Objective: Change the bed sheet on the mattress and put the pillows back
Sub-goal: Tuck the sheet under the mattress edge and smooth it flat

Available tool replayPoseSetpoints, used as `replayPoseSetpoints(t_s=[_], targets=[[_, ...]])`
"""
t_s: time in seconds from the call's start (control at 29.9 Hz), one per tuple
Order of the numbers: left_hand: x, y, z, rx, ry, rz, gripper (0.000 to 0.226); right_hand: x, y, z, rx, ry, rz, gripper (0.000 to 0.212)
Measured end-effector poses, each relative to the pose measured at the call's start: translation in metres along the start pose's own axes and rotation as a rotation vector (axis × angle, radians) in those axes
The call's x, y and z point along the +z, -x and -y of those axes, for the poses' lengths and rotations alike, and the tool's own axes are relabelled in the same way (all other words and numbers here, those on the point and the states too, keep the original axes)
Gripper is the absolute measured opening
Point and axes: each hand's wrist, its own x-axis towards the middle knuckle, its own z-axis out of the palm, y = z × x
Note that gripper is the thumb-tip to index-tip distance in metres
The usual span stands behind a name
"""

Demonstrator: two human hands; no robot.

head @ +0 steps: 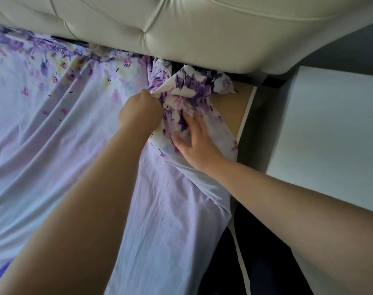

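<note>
Thin, soft sheet (60, 133), light and limp, likely to slide and wrinkle; best taken at the bunched floral corner (194, 88) by the headboard (160, 33). Spread over the mattress (230, 107), corner not yet tucked, bare tan patch showing. Left hand (139, 113) clenched, pinching a fold; right hand (192, 141) flat, fingers (188, 120) pressing cloth. Headboard overhang crowds the corner; white nightstand (330, 128) close alongside.

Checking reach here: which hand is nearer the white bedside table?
Right. The right hand presses the sheet at the mattress corner beside the bedside table; the left hand grips sheet farther inward.
</note>
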Motion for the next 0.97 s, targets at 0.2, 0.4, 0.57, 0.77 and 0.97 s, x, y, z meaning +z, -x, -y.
replayPoseSetpoints(t_s=[0.2, 0.4, 0.57, 0.77, 0.97], targets=[[0.007, -0.014, 0.022, -0.006, 0.235, -0.071, 0.034, 0.004, -0.106, 0.027, 0.066, -0.097, 0.115, 0.076], [0.012, -0.007, 0.035, -0.087, 0.667, 0.017, 0.04, -0.012, -0.145, 0.04, 0.28, -0.235, 0.131, 0.1], [0.013, 0.003, 0.034, -0.1, 1.059, 0.327, 0.048, -0.023, -0.155, 0.05, 0.24, -0.178, 0.3, 0.117], [0.035, 0.006, -0.018, 0.105, 1.01, 0.173, 0.053, -0.069, -0.145, 0.034, 0.345, -0.318, 0.519, 0.075], [0.068, 0.019, -0.054, 0.334, 0.794, 0.299, 0.083, -0.147, -0.113, 0.006, 0.412, -0.26, 0.474, 0.085]])
